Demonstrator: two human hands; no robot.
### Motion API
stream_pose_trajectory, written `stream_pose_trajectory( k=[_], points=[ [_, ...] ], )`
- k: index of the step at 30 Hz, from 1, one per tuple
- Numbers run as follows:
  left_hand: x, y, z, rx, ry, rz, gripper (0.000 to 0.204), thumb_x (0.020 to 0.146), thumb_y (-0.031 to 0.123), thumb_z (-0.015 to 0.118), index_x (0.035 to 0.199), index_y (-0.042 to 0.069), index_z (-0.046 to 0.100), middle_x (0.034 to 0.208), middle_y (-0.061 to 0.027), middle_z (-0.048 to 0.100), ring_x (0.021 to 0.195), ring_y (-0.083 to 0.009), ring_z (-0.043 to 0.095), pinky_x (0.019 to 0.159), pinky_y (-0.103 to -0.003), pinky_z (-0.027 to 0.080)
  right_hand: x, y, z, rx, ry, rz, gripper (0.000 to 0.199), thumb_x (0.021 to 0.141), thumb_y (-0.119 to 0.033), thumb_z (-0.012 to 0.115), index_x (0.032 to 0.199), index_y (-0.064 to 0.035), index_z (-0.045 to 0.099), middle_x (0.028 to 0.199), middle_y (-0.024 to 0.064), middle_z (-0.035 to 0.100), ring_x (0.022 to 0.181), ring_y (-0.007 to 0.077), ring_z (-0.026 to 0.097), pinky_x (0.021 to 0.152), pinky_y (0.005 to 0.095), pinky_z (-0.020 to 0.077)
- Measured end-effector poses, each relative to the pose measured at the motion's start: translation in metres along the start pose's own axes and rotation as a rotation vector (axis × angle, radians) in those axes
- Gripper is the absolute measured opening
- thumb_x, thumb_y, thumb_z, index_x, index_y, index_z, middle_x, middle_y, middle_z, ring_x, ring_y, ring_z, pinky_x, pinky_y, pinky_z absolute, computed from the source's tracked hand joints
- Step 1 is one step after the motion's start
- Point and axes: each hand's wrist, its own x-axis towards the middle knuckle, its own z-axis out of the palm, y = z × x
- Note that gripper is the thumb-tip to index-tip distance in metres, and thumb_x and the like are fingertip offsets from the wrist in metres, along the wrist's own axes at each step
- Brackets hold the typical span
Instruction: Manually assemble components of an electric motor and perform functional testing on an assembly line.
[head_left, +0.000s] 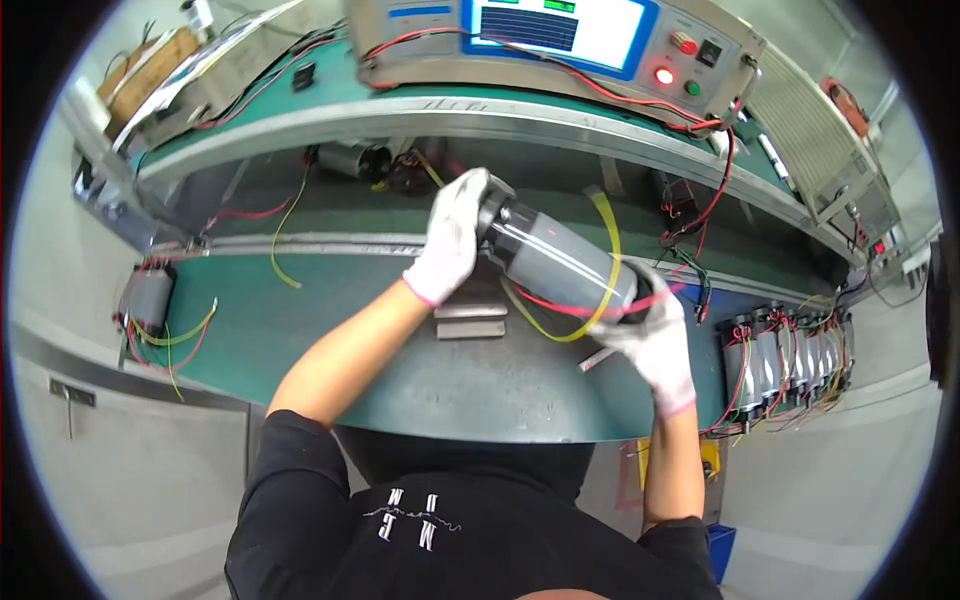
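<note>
Handling, we judge: our white-gloved left hand (450,235) and right hand (655,345) grip the grey, black-ended cylinder (560,258) above the green bench (240,330) — fingers apparently curled snug; moving it calls for minding its red wire (572,311).

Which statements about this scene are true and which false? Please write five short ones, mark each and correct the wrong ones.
1. The left hand and the right hand both hold the grey cylinder. True.
2. The gloves are black. False: the gloves are white.
3. The lit screen stands above the green worktop. True.
4. The row of similar cylinders is near the worktop's left end. False: this row is near the right end.
5. A red button glows beside the screen. True.
</note>
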Motion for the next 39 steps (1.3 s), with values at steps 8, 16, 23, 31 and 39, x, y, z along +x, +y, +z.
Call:
stream_pose_trajectory(
  k=[8, 16, 23, 31, 39],
  points=[
    [-0.063, 0.120, -0.072, -0.193, 0.195, 0.279, 0.047, 0.106, 0.036, 0.046, 0.113, -0.005, 0.069, 0.105, -0.0169, 0.068, 0.093, -0.0265, 0.063, 0.086, -0.038, 0.050, -0.096, -0.064, 0.004, -0.366, 0.170, -0.432, 0.108, 0.057, -0.017, 0.104, 0.151, 0.0061, 0.055, 0.125, 0.0201, 0.073, 0.112, 0.0285, 0.074, 0.105, 0.0404, 0.0573],
    [-0.126, 0.161, -0.150, -0.251, 0.170, 0.402, 0.046, 0.096, 0.032, 0.078, 0.124, -0.001, 0.065, 0.114, -0.0154, 0.062, 0.106, -0.0285, 0.056, 0.091, -0.042, 0.050, -0.147, -0.078, -0.012, -0.537, 0.109, -0.819, 0.111, 0.059, -0.048, 0.101, 0.144, 0.0099, 0.060, 0.133, 0.0228, 0.072, 0.116, 0.0365, 0.073, 0.106, 0.0460, 0.0555],
    [-0.118, 0.181, -0.135, -0.786, 0.330, -0.041, 0.094, 0.092, 0.080, 0.057, 0.134, -0.004, 0.064, 0.120, -0.0237, 0.069, 0.122, -0.0378, 0.065, 0.107, -0.053, 0.052, -0.126, -0.097, 0.006, -0.560, -0.002, -0.813, 0.102, 0.057, -0.047, 0.098, 0.136, 0.0087, 0.065, 0.130, 0.0245, 0.072, 0.112, 0.0391, 0.071, 0.101, 0.0493, 0.0540],
    [-0.108, 0.149, -0.151, -0.665, 0.228, 0.276, 0.106, 0.096, 0.091, 0.047, 0.132, -0.007, 0.066, 0.117, -0.0270, 0.073, 0.120, -0.0448, 0.071, 0.106, -0.059, 0.056, -0.104, -0.097, 0.006, -0.760, 0.086, -0.810, 0.098, 0.071, -0.043, 0.099, 0.145, 0.0060, 0.059, 0.141, 0.0260, 0.069, 0.126, 0.0437, 0.069, 0.112, 0.0561, 0.0511],
    [-0.103, 0.185, -0.152, -0.672, 0.350, 0.462, 0.098, 0.105, 0.083, 0.041, 0.123, -0.009, 0.069, 0.108, -0.0268, 0.075, 0.106, -0.0455, 0.074, 0.098, -0.059, 0.059, -0.124, -0.109, -0.007, -0.673, 0.122, -0.853, 0.091, 0.077, -0.041, 0.096, 0.145, 0.0054, 0.058, 0.132, 0.0245, 0.072, 0.119, 0.0436, 0.070, 0.109, 0.0560, 0.0519]
  ],
)
